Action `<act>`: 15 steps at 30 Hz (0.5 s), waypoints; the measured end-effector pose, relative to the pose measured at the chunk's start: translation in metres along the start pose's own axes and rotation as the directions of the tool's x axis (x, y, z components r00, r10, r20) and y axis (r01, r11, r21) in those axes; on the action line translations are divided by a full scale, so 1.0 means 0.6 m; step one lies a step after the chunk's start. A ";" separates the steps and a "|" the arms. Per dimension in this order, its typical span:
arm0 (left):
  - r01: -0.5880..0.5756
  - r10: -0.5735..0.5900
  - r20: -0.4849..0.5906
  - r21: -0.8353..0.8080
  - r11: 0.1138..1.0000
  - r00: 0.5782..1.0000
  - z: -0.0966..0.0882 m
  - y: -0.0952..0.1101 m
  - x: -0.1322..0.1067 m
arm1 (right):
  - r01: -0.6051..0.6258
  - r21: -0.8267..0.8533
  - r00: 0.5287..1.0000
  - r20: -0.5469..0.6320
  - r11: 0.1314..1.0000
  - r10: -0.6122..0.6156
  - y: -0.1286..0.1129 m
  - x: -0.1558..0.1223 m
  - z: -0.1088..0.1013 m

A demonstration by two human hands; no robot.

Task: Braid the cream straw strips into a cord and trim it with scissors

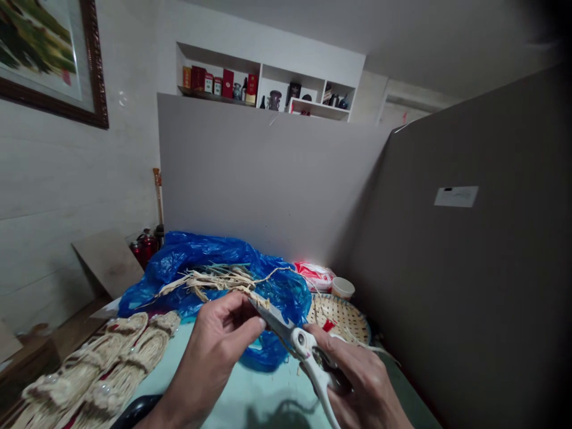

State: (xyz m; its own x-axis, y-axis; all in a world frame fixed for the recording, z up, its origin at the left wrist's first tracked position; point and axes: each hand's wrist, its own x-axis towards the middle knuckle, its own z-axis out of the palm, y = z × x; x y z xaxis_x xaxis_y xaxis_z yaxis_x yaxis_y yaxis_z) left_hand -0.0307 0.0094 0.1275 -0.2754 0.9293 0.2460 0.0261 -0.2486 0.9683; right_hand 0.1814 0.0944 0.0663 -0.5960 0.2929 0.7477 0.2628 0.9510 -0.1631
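My right hand (361, 372) is closed around the white handles of a pair of scissors (319, 375). The scissor blades point up and to the left, with their tips close to the fingers of my left hand (223, 336). Those fingers pinch a pale, dry plant-fibre strand (260, 298), which lies along the blades; whether the blades are apart is hard to make out. Just behind, a loose bundle of dry husk strips (210, 279) rests on a crumpled blue plastic bag (196, 245).
Several woven straw sandals (120, 357) lie at the left of the pale green tabletop (272, 396). A round woven basket (351, 316), a white cup (343, 288) and a red-and-white bag (315, 275) stand at the back right. Grey partitions (268, 173) close off the back and right.
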 end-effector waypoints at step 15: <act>0.032 -0.032 0.042 -0.018 0.999 0.999 0.004 0.010 -0.009 | -0.069 -0.038 0.997 0.042 0.997 0.070 -0.008 0.003 -0.006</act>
State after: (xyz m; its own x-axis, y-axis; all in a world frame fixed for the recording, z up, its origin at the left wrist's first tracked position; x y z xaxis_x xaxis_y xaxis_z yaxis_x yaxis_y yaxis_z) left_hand -0.0269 0.0034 0.1321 -0.2352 0.9474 0.2169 -0.0006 -0.2233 0.9748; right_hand 0.1817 0.0901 0.0705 -0.6074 0.3631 0.7065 0.3317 0.9241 -0.1898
